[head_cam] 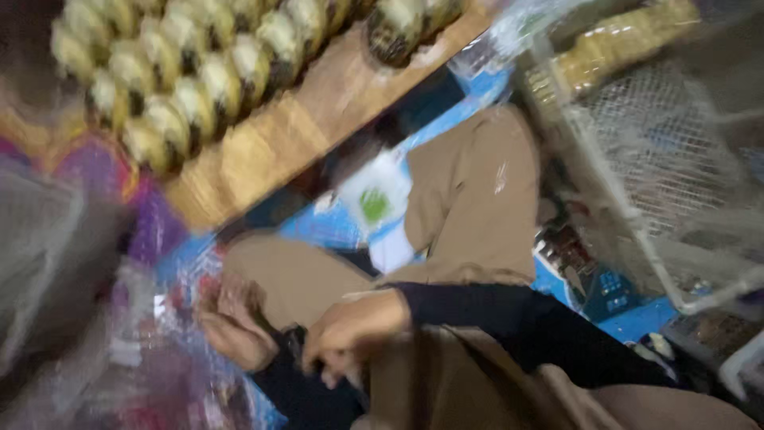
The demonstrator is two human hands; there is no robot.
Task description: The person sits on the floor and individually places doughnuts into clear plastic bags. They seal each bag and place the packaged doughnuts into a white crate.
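Note:
The picture is motion-blurred. My right hand [354, 330] comes in from the right on a dark sleeve and is closed on the dark cuff of my left sleeve [296, 358], just above my lap. My left hand [231, 318] lies beside it at lower left, fingers loosely spread, holding nothing, over crinkled clear plastic bags [159, 350]. My legs in tan trousers [469, 199] are folded on a blue mat [637, 322]. A white packet with a green mark [374, 199] lies between my knees.
A wooden board [286, 127] at upper left carries rows of round yellow-and-dark pastries [175, 72]. A white wire-mesh basket [660, 175] stands at the right, with wrapped goods behind it. A grey blurred shape fills the left edge.

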